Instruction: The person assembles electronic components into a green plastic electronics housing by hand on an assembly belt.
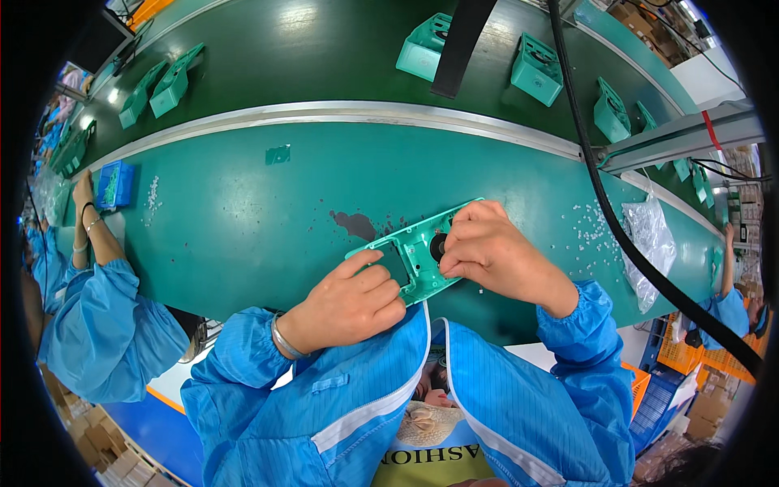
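A teal-green plastic housing (418,253) is held tilted above the near part of the bench, its hollow inner side showing a rectangular opening at the left end. My left hand (347,302) grips that left end, thumb and fingers around the rim. Over the right half, my right hand (497,253) is closed, its fingertips pinched together inside the housing. They touch or nearly touch a black round part (437,247), partly hidden behind them. Whatever small thing the right fingertips may hold is covered.
Beyond an aluminium rail, a dark green conveyor (300,65) carries several green housings (537,69). White small pieces (588,231) lie near a clear plastic bag (649,247). A thick black cable (617,219) hangs at right. Left, a co-worker's hand (83,193) is beside a blue bin (116,184).
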### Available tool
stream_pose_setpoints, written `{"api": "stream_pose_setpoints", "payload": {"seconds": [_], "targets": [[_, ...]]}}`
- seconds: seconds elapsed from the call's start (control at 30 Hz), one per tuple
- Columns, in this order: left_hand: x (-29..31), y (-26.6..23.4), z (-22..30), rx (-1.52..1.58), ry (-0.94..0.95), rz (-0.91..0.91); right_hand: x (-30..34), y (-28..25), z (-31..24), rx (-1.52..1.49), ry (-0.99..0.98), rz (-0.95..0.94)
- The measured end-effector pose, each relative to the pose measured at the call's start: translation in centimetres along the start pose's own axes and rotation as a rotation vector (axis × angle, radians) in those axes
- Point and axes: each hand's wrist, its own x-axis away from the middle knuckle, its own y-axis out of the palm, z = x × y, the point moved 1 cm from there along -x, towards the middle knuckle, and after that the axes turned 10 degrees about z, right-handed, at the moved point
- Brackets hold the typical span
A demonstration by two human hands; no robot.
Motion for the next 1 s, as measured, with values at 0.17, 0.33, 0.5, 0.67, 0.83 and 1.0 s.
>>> {"api": "stream_pose_setpoints", "payload": {"seconds": [0.17,0.33,0.5,0.67,0.83,1.0], "targets": [[-0.1,0.0,-0.2,-0.002,-0.004,0.002,-0.2,-0.1,-0.2,0.036,-0.008,-0.002],[-0.1,-0.4,0.1,-0.047,-0.016,0.011,-0.5,-0.3,-1.3,0.078,-0.086,0.032],[0.5,-1.7,-1.7,-0.106,-0.052,0.100,1.0,-2.2,-2.4,0.153,0.052,0.236],[1.2,-5.5,-8.2,-0.403,-0.183,0.263,3.6,-3.0,-4.0,0.260,0.144,0.342],[-1.6,-5.4,-18.4,-0.555,-0.264,0.415,4.1,-0.7,-3.1,0.191,0.103,0.364],[-4.3,-1.6,-25.2,-0.550,-0.358,0.393,4.2,0.3,-2.7,0.218,0.089,0.337]]}}
